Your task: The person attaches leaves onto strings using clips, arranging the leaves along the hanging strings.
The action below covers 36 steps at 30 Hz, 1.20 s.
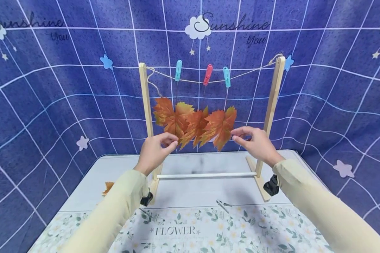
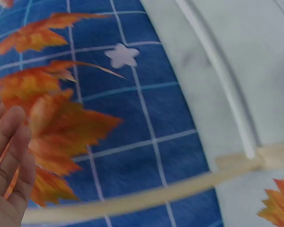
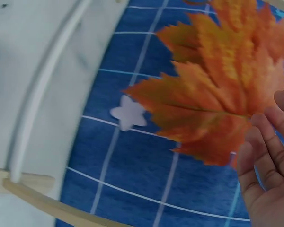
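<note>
Three orange artificial maple leaves hang side by side from a string (image 1: 190, 81), their edges overlapping. A teal clothespin (image 1: 178, 70) holds the left leaf (image 1: 171, 119), a red clothespin (image 1: 208, 75) the middle leaf (image 1: 196, 126), and another teal clothespin (image 1: 227, 77) the right leaf (image 1: 220, 126). My left hand (image 1: 156, 149) pinches the lower edge of the left leaf between thumb and index finger. At the outer edge of the right leaf, my right hand (image 1: 256, 142) pinches with thumb and index finger, the other fingers loosely bent.
The string is tied between two wooden posts (image 1: 273, 95), joined low down by a white rod (image 1: 206, 175). A grey clothespin (image 1: 223, 205) lies on the table (image 1: 190, 196). Another maple leaf (image 1: 107, 188) lies at the left, partly behind my sleeve. A blue patterned curtain (image 1: 66, 133) surrounds the table.
</note>
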Each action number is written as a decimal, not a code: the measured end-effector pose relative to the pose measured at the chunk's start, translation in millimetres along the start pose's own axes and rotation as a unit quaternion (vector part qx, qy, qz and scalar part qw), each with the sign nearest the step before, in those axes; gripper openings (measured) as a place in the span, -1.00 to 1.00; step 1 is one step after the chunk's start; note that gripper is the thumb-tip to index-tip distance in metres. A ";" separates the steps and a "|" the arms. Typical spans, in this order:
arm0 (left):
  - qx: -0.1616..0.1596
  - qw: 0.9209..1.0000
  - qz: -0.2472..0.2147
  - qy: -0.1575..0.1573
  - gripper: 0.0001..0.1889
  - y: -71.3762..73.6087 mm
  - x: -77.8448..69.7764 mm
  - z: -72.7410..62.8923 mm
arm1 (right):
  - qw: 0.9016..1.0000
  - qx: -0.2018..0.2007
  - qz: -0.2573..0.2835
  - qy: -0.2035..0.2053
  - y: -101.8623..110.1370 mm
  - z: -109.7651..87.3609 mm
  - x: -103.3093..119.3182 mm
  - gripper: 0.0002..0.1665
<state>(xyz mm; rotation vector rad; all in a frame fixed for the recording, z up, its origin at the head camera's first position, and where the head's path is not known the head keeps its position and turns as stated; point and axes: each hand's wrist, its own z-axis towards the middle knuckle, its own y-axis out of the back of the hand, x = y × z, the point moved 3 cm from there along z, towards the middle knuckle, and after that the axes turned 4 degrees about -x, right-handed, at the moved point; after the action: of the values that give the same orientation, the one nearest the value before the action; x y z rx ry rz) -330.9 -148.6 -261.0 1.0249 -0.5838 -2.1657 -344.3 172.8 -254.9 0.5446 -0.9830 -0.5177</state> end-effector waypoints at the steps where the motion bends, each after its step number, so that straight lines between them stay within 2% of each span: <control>1: 0.003 1.000 0.007 0.001 -0.88 1.5 5.2 -4.0 | 1.000 0.005 -0.002 0.002 -3.2 -3.6 -3.5 -0.68; 6: 0.034 0.999 0.040 0.002 -0.90 7.3 33.2 -24.0 | 0.999 0.031 -0.005 0.007 -20.3 -20.4 -20.5 -0.72; 11: 0.093 0.994 0.060 0.015 -0.90 10.8 61.4 -44.8 | 0.998 0.055 -0.006 0.015 -38.6 -34.2 -37.6 -0.77; 17: 0.165 0.980 0.100 0.039 -0.90 9.9 95.0 -69.8 | 0.996 0.091 -0.004 0.020 -58.9 -51.5 -52.4 -0.81; 22: 0.196 0.969 0.140 0.051 -0.89 8.8 124.0 -92.8 | 0.993 0.115 -0.002 0.022 -73.7 -65.6 -62.8 -0.81; 26: 0.219 0.959 0.175 0.035 -0.89 6.4 141.2 -107.3 | 0.989 0.142 -0.017 0.027 -83.9 -76.6 -70.9 -0.79; 30: 0.241 0.948 0.207 0.017 -0.80 2.4 151.0 -119.0 | 0.984 0.169 -0.036 0.032 -95.1 -86.0 -75.9 -0.75; 34: 0.236 0.944 0.232 -0.001 -0.74 -2.0 157.6 -128.8 | 0.980 0.195 -0.045 0.004 -107.5 -93.3 -76.5 -0.70; 36: 0.225 0.942 0.248 -0.021 -0.73 -4.8 161.4 -132.7 | 0.978 0.201 -0.053 -0.013 -112.7 -96.4 -76.1 -0.67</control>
<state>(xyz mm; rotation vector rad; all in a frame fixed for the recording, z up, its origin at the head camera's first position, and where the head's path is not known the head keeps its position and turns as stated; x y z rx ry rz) -303.1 -276.9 -423.7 0.9285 -1.2536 -1.6414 -312.9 154.6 -417.6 0.9580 -1.0945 -0.4213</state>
